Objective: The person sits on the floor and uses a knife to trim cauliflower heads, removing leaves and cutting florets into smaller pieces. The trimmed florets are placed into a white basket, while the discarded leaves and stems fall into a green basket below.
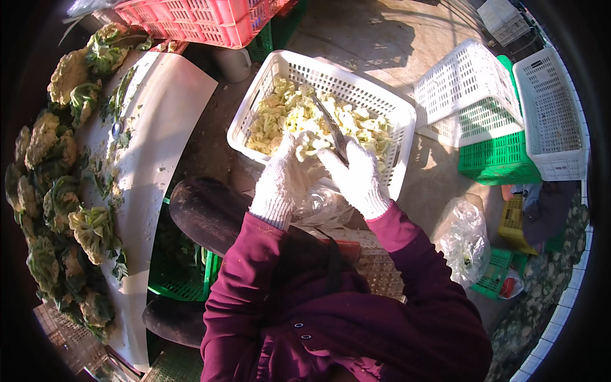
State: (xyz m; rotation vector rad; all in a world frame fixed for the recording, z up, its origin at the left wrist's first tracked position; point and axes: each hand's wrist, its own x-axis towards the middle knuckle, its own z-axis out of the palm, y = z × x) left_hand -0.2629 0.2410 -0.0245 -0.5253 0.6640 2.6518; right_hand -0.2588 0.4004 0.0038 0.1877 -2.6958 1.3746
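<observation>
Both my hands wear white knit gloves and are over the near side of a white plastic crate. My left hand holds a pale cauliflower piece. In my right hand is a knife, its dark blade slanting up and to the left over the crate. The thumb of that hand reaches toward the held piece; whether it touches cannot be seen. Cut cauliflower florets lie spread across the crate's bottom. The knife's handle is hidden in my glove.
Left stands a white-topped table with leafy cauliflower heads and scraps. A pink crate is beyond it, a green crate beside my legs. White crates and a green one stand right, near a clear plastic bag.
</observation>
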